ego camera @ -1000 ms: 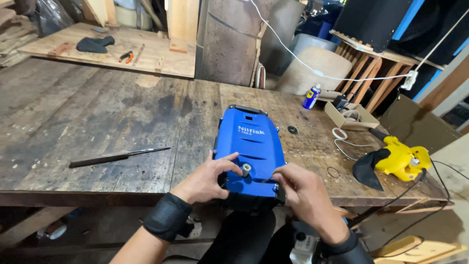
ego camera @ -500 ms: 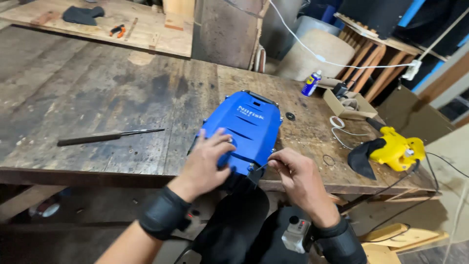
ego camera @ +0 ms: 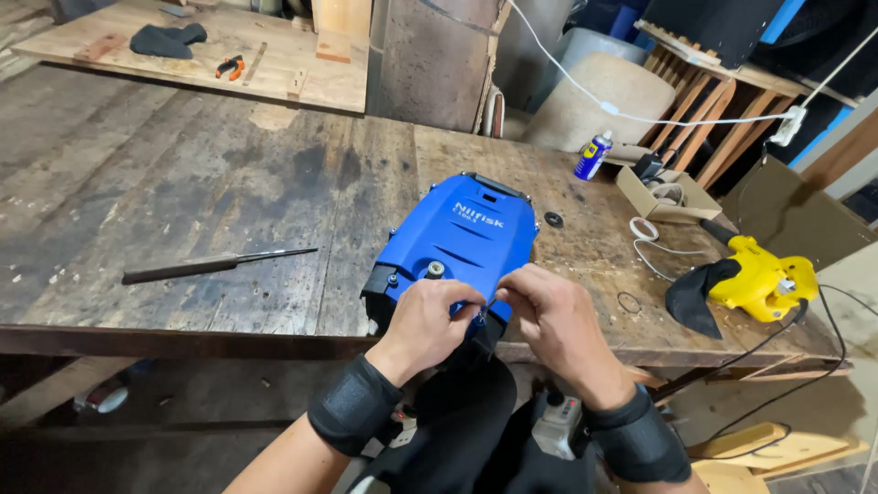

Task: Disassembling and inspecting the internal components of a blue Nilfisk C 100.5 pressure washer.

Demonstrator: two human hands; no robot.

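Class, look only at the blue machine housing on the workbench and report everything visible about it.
The blue housing looks like moulded glossy plastic, ribbed on top, with black trim at its far edge and near corners. It lies flat on the worn wooden workbench, its near end at the table edge. A small metal fitting stands near that end. The left hand and right hand both touch its near edge.

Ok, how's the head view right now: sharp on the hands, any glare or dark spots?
Head view: left hand and right hand sharp, no motion blur; soft sheen but no blown glare on the blue housing; under the wooden workbench it is deep shadow; table edges bow slightly from the wide lens.
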